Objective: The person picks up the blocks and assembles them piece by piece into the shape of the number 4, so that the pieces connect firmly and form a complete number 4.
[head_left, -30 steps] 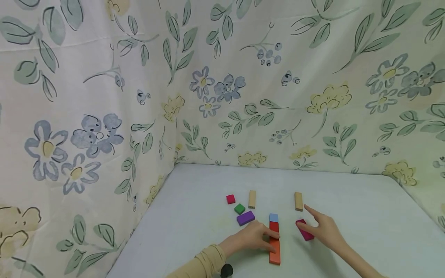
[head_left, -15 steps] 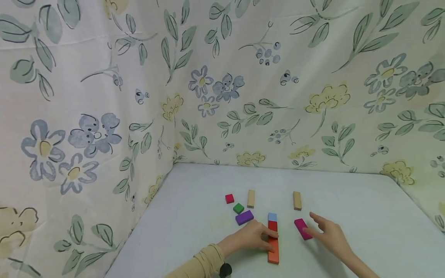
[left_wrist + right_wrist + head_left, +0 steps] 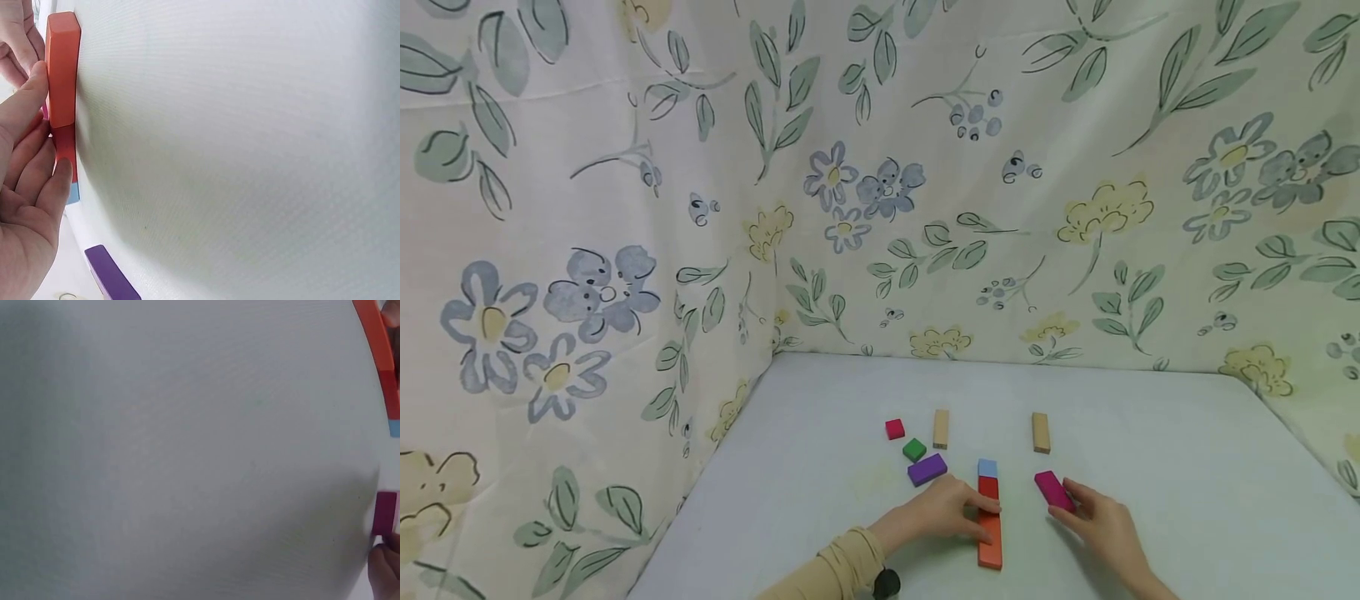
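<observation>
A straight row of blocks lies on the white table (image 3: 842, 517), made of a light blue block (image 3: 987, 468), a red block (image 3: 988, 485) and an orange block (image 3: 991, 557) set end to end. My left hand (image 3: 943, 510) rests over it, thumb on the orange block and fingers on the red one, partly hiding both. Right of the row, my right hand (image 3: 1103, 527) pinches the near end of a magenta block (image 3: 1052, 490) between thumb and fingers. That block slants and stands apart from the row. In the right wrist view only its end shows beside the fingertips (image 3: 382, 565).
A purple block (image 3: 927, 470), a green cube (image 3: 914, 450) and a pinkish-red cube (image 3: 895, 429) lie left of the row. Behind are two plain wooden blocks, one left (image 3: 941, 429) and one right (image 3: 1041, 432). A floral cloth (image 3: 970, 267) hangs at the table's back and sides.
My right hand has come down and closed its thumb and fingers on the near end of the magenta block. The left hand stays on the row.
</observation>
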`<act>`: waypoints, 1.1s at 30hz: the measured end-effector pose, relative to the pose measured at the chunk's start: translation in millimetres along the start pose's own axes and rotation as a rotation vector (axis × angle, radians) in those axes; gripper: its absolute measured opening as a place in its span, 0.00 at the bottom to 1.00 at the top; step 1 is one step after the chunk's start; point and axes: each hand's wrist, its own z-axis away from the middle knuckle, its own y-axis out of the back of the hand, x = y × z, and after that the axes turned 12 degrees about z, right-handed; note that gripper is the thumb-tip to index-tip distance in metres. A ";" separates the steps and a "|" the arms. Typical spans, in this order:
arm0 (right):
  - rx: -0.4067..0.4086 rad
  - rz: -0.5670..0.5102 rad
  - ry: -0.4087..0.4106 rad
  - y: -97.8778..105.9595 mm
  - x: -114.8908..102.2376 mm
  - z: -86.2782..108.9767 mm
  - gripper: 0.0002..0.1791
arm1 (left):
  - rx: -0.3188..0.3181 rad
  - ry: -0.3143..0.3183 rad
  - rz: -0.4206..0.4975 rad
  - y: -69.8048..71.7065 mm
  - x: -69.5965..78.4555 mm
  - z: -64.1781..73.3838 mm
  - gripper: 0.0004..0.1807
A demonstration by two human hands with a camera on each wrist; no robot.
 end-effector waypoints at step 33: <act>0.117 0.043 -0.023 -15.1 -1.9 5.6 0.33 | 0.011 -0.021 -0.012 1.1 0.4 0.1 0.23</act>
